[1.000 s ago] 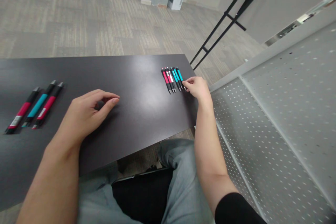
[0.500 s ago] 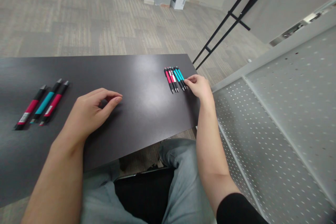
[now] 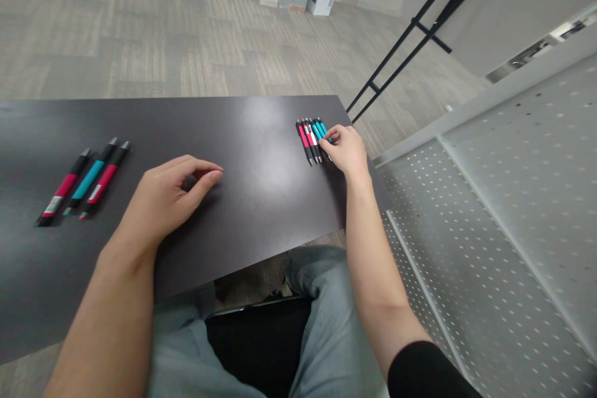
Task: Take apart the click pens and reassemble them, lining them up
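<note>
Several red and teal pens lie side by side near the table's far right corner; a red pen (image 3: 304, 142) is at the row's left end. My right hand (image 3: 344, 144) is over the teal pens (image 3: 319, 129) on the row's right side, thumb and forefinger close together; whether a pen is between them is hidden. My left hand (image 3: 180, 189) rests mid-table, fingers curled and thumb near the fingertips, touching no pen. Left of it, slanted, lie a red pen (image 3: 64, 188), a teal pen (image 3: 89, 179) and another red pen (image 3: 105, 183).
The dark table (image 3: 261, 199) ends at a right edge beside a perforated grey panel (image 3: 504, 217). Black metal bars (image 3: 396, 43) rise beyond the far right corner. My legs and a black seat are below the near edge.
My right hand has shifted slightly left, from the row's right end to over the teal pens. My left hand keeps its pose; the whole view has slid a little.
</note>
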{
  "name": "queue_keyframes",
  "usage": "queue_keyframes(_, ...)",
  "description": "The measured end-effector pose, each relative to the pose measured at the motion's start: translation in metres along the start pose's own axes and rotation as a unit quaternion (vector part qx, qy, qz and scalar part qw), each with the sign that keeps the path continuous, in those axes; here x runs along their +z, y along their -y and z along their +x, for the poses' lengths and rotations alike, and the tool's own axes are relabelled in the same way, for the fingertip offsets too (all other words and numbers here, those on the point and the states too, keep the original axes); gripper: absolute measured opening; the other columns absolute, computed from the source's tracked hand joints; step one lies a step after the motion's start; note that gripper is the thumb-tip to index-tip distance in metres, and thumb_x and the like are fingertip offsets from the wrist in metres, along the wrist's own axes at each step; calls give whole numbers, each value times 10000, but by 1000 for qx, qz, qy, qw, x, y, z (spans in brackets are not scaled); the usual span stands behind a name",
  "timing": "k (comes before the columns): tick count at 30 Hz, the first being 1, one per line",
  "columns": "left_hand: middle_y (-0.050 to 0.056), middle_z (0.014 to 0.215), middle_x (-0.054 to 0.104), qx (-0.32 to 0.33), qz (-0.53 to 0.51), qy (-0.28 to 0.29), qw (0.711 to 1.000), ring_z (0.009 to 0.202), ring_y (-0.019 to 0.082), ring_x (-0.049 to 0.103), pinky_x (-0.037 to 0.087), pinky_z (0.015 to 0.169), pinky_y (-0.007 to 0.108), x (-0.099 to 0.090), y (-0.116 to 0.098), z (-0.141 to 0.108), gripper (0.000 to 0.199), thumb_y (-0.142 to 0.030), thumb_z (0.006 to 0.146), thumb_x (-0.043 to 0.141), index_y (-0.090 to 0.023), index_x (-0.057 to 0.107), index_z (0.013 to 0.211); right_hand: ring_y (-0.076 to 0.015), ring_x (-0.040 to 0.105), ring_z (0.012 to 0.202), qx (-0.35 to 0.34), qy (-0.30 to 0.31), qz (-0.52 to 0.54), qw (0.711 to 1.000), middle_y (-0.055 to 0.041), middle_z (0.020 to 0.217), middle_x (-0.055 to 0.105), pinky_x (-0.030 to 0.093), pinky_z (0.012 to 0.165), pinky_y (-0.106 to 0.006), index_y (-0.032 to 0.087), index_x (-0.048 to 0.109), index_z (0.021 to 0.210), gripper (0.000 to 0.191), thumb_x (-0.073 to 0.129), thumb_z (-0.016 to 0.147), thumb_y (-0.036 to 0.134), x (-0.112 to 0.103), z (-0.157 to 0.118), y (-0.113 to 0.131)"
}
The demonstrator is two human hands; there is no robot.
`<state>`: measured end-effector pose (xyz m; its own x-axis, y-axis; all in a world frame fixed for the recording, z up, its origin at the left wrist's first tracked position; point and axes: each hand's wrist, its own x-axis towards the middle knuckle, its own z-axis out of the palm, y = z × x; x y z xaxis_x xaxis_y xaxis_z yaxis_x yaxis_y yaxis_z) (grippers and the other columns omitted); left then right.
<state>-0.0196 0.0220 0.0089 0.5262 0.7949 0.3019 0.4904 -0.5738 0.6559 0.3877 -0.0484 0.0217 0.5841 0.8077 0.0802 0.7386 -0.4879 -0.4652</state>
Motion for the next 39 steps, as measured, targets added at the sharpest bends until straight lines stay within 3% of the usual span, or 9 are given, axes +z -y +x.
queue_keyframes(9,18,1089,943,-12,-4,1,1000,999,292,871,578,785,401,-3,-5,-1,299,-561,1156,737,-314,896,1103,-340,799,1201,40,0,-44,998,-99,1310,866,609,997,-480,288,832,1035,42,843,1027,248,-3,-3,14)
queue_keyframes(19,67,1149,934,-34,-28,22,999,1070,352,871,566,881,475,-5,-4,-2,314,-576,1172,745,-310,907,1129,-347,799,1232,56,6,-50,997,-98,1375,870,599,983,-476,294,821,1047,34,840,1031,271,-5,-4,17)
queue_keyframes(29,65,1101,951,7,-3,-5,1000,1017,290,903,599,885,407,-2,-2,-1,360,-505,1164,731,-221,948,1128,-309,813,1204,25,-6,-24,999,-91,1407,825,601,986,-469,293,857,1089,90,914,1027,261,-8,-7,12)
queue_keyframes(36,30,1080,942,-1,-12,-6,1000,982,282,883,579,802,407,-2,-1,-2,310,-538,1162,733,-300,920,1093,-338,839,1287,-3,20,-20,1000,-117,1468,802,656,1161,-546,284,999,1161,129,903,1088,238,-9,-6,11)
queue_keyframes(39,37,1102,932,-23,-19,7,1000,1026,306,869,564,822,434,-4,-5,-1,294,-551,1169,722,-323,893,1093,-371,812,1428,-17,18,-18,1000,-140,1495,810,641,1276,-577,278,1018,1141,191,848,1104,200,-7,-5,10)
